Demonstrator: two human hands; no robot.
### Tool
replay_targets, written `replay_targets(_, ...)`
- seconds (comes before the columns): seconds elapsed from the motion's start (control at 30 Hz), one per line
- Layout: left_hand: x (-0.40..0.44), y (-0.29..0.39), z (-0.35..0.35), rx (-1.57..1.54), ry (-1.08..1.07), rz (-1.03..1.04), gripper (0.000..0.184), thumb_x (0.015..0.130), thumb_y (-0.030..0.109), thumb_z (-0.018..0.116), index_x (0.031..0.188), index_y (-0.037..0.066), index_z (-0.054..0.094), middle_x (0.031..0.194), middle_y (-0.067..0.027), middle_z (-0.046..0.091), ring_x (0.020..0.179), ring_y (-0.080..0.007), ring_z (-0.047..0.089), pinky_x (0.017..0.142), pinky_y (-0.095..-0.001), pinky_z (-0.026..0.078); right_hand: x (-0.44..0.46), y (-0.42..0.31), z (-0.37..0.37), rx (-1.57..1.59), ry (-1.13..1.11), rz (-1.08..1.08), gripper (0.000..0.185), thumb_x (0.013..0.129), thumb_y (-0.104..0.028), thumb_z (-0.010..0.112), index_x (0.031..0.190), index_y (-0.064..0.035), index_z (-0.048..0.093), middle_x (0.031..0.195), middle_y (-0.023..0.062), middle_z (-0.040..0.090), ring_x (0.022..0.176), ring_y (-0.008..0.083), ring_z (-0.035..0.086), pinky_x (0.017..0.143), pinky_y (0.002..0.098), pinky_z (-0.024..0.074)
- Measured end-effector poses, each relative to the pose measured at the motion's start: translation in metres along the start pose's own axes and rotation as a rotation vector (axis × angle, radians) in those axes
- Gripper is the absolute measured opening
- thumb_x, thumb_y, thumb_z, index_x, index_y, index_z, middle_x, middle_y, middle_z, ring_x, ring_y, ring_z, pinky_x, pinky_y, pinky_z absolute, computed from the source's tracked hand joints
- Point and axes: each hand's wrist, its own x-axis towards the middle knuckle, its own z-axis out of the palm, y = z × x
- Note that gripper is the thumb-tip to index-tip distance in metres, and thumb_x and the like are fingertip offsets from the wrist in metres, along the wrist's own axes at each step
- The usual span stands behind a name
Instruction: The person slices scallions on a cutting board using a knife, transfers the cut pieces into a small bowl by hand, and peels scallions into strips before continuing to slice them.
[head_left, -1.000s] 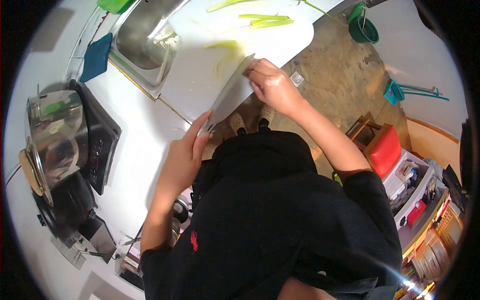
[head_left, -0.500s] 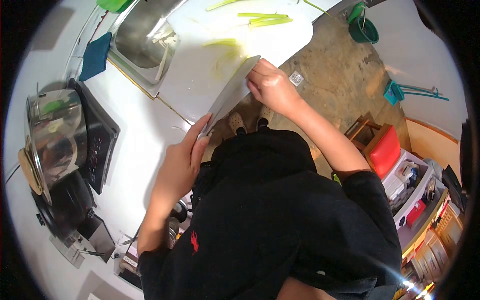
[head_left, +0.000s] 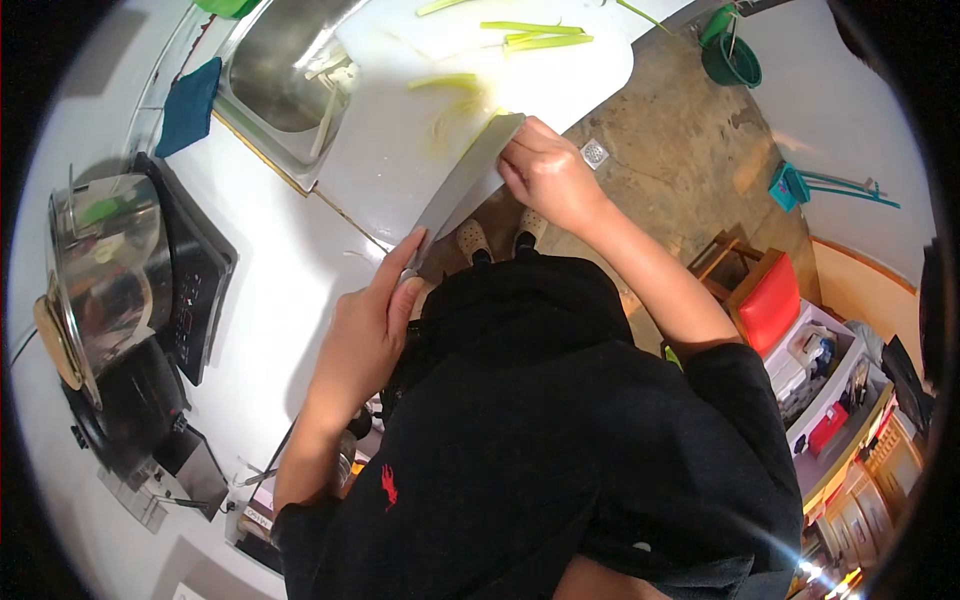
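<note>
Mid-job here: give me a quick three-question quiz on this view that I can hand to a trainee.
1. Multiple choice: what does the left hand hold?
A) a sponge
B) a knife
C) a spoon

2. True or false: the blue cloth lies outside the sink.

3. Fill in the blank: the loose stalks lying beyond the blade's tip are ____ in colour.

Key: 1: B. 2: True, it is beside the basin. 3: Green.
</note>
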Motion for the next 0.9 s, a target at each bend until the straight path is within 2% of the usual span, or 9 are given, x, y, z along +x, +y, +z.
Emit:
replay_targets(0.1, 0.004, 0.003, -0.006, 0.039, -0.041, -0.027, 0.041, 0.103, 0.024, 0.048, 0.143, 0.018, 0.045, 0.078, -0.0288, 0.063, 0.081, -0.0499, 0.061, 0.068, -0.0432, 0.049, -0.001, 0.001, 0.001, -0.011, -0.015, 0.002, 0.018, 0.072, 0.001, 0.069, 0.091, 0.0034, 0.070, 0.099, 0.0110, 0.066, 0.102, 0.0276, 0.062, 0.087, 0.0356, 0.0549)
replay_targets(0.2, 0.009, 0.005, -0.007, 0.062, -0.064, -0.034, 0.040, 0.103, 0.023, 0.047, 0.143, 0.018, 0.045, 0.079, -0.0279, 0.064, 0.081, -0.0504, 0.061, 0.069, -0.0455, 0.049, -0.001, 0.001, 0.000, -0.015, -0.023, 0.012, 0.018, 0.072, 0.000, 0.069, 0.090, 0.0034, 0.070, 0.098, 0.0112, 0.066, 0.102, 0.0276, 0.062, 0.087, 0.0357, 0.0548)
replay_targets(0.3, 0.020, 0.008, -0.002, 0.048, -0.034, 0.042, 0.041, 0.103, 0.022, 0.048, 0.143, 0.017, 0.044, 0.080, -0.0272, 0.065, 0.080, -0.0500, 0.061, 0.069, -0.0475, 0.049, -0.001, 0.002, 0.001, -0.005, -0.007, 0.005, 0.018, 0.071, -0.001, 0.069, 0.089, 0.0032, 0.069, 0.098, 0.0111, 0.066, 0.100, 0.0278, 0.062, 0.086, 0.0360, 0.0547)
replay_targets(0.4, 0.048, 0.007, 0.008, -0.046, -0.004, 0.141, 0.041, 0.104, 0.024, 0.043, 0.144, 0.018, 0.045, 0.071, -0.0242, 0.059, 0.071, -0.0417, 0.063, 0.068, -0.0392, 0.047, -0.001, 0.003, 0.002, 0.005, 0.004, 0.010, 0.017, 0.072, 0.000, 0.068, 0.088, 0.0029, 0.069, 0.097, 0.0110, 0.065, 0.099, 0.0280, 0.061, 0.085, 0.0364, 0.0545)
replay_targets(0.5, 0.076, 0.027, 0.012, 0.063, -0.048, 0.101, 0.041, 0.104, 0.023, 0.044, 0.144, 0.019, 0.044, 0.075, -0.0262, 0.061, 0.076, -0.0459, 0.063, 0.070, -0.0418, 0.048, 0.001, 0.001, -0.002, 0.014, -0.001, -0.008, 0.014, 0.073, 0.000, 0.067, 0.086, 0.0029, 0.068, 0.095, 0.0115, 0.065, 0.098, 0.0286, 0.061, 0.085, 0.0371, 0.0543)
replay_targets(0.6, 0.082, 0.026, 0.016, 0.063, -0.023, 0.161, 0.041, 0.103, 0.023, 0.044, 0.144, 0.020, 0.044, 0.076, -0.0265, 0.062, 0.076, -0.0469, 0.062, 0.071, -0.0433, 0.049, -0.001, 0.001, 0.001, 0.013, -0.008, 0.002, 0.013, 0.073, 0.000, 0.067, 0.085, 0.0030, 0.067, 0.093, 0.0124, 0.064, 0.097, 0.0289, 0.062, 0.085, 0.0378, 0.0541)
replay_targets(0.7, 0.053, -0.001, 0.023, 0.079, 0.094, 0.225, 0.041, 0.104, 0.024, 0.044, 0.145, 0.019, 0.045, 0.067, -0.0236, 0.057, 0.066, -0.0388, 0.062, 0.068, -0.0400, 0.048, 0.000, -0.002, -0.001, 0.012, 0.007, 0.025, 0.013, 0.073, 0.001, 0.067, 0.086, 0.0030, 0.067, 0.092, 0.0129, 0.063, 0.097, 0.0291, 0.062, 0.085, 0.0378, 0.0543)
replay_targets(0.8, 0.015, -0.017, 0.012, -0.018, 0.037, 0.089, 0.041, 0.105, 0.025, 0.043, 0.145, 0.017, 0.045, 0.063, -0.0182, 0.052, 0.061, -0.0261, 0.056, 0.066, -0.0362, 0.046, -0.001, 0.001, 0.002, -0.014, 0.012, 0.006, 0.015, 0.074, 0.001, 0.067, 0.089, 0.0028, 0.067, 0.094, 0.0129, 0.063, 0.098, 0.0294, 0.062, 0.087, 0.0373, 0.0543)
replay_targets(0.9, 0.001, -0.007, 0.004, -0.032, 0.023, -0.004, 0.041, 0.105, 0.024, 0.043, 0.145, 0.016, 0.046, 0.063, -0.0140, 0.049, 0.062, -0.0194, 0.047, 0.065, -0.0328, 0.045, 0.000, 0.000, 0.003, 0.037, 0.053, -0.009, 0.018, 0.074, 0.001, 0.068, 0.091, 0.0027, 0.068, 0.098, 0.0128, 0.064, 0.100, 0.0298, 0.062, 0.088, 0.0369, 0.0542)
